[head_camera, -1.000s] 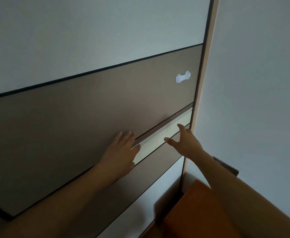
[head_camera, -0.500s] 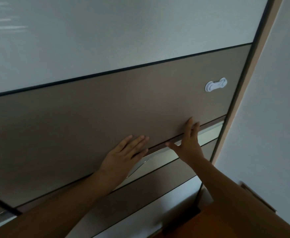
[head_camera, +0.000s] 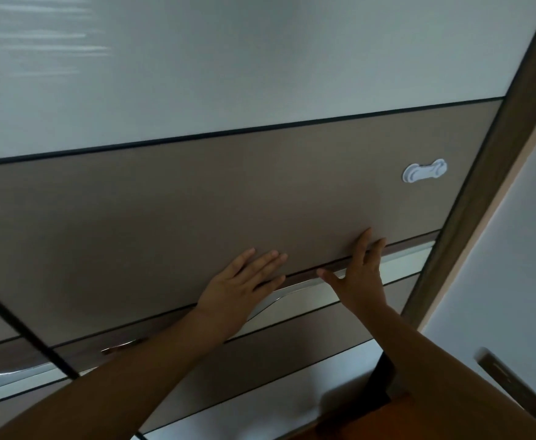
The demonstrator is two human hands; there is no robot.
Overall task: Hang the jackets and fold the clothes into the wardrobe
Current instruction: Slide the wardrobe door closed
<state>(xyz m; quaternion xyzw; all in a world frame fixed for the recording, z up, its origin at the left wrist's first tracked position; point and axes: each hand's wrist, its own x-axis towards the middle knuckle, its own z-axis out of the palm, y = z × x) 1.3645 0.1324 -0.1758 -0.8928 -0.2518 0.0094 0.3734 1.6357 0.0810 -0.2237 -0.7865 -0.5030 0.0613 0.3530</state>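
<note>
Against the brown wardrobe door (head_camera: 180, 211), I see left hand (head_camera: 238, 290) and right hand (head_camera: 360, 277) pressed flat, fingers straight; white wall (head_camera: 520, 242) at right.

Both hands lie flat on the brown panel of the wardrobe door (head_camera: 165, 217), with the fingers straight. The left hand (head_camera: 241, 290) is just beside the right hand (head_camera: 358, 277), whose thumb spreads to the left over the dark groove. A curved silver handle strip (head_camera: 295, 285) runs under the hands, and a white plastic latch (head_camera: 424, 171) sits on the panel up to the right.
</note>
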